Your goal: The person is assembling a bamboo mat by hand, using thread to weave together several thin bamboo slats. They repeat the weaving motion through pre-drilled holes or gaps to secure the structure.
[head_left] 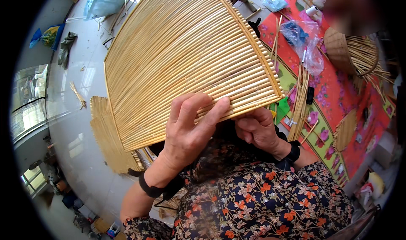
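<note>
A large fan-shaped panel of straw-coloured stalks [186,58], bound side by side with a rim strip, slants up in front of me. My left hand [188,125] grips its near edge, with bent fingers pressed on the upper face. Close to the near right corner, my right hand [259,131] is curled against the underside of the same edge. Its fingertips are partly hidden by the panel, so whatever they pinch does not show. Thin pale strands cross the stalks near my left fingertips. Both wrists wear black bands.
Right of the panel lies a red floral cloth [338,97] bearing a stalk bundle [300,102], a clear plastic bag [314,56], a green piece [282,109] and a stalk-filled basket [338,49]. Another stalk panel [103,132] lies at left on the pale floor [76,125]. A blurred round shape fills the upper right.
</note>
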Motion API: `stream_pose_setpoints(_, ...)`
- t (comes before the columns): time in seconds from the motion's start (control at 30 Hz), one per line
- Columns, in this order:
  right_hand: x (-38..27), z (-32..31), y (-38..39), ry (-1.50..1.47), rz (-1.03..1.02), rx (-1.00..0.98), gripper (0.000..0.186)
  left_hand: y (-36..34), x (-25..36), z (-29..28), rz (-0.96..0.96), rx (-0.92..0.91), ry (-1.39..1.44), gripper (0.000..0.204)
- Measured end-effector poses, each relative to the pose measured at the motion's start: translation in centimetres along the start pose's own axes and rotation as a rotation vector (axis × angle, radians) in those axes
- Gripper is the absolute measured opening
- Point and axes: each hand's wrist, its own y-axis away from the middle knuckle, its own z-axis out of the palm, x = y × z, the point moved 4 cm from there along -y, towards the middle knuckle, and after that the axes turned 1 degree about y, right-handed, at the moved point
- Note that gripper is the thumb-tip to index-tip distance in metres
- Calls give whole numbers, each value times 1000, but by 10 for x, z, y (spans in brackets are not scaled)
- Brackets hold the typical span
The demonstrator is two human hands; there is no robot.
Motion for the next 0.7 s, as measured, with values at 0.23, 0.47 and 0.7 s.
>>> stream_pose_setpoints(0.23, -24, -11, -13, -120, -19, -4, 20, -1, 22, 4, -248, 3, 160, 77)
stream_pose_setpoints(0.47, -33, -46, -48, -156, 32, -109, 18, 1, -12, -3, -124, -226, 287, 75)
stream_pose_setpoints(0.7, -38, -42, -67, 26, 45, -185, 18, 14, -19, -2, -253, -127, 352, 64)
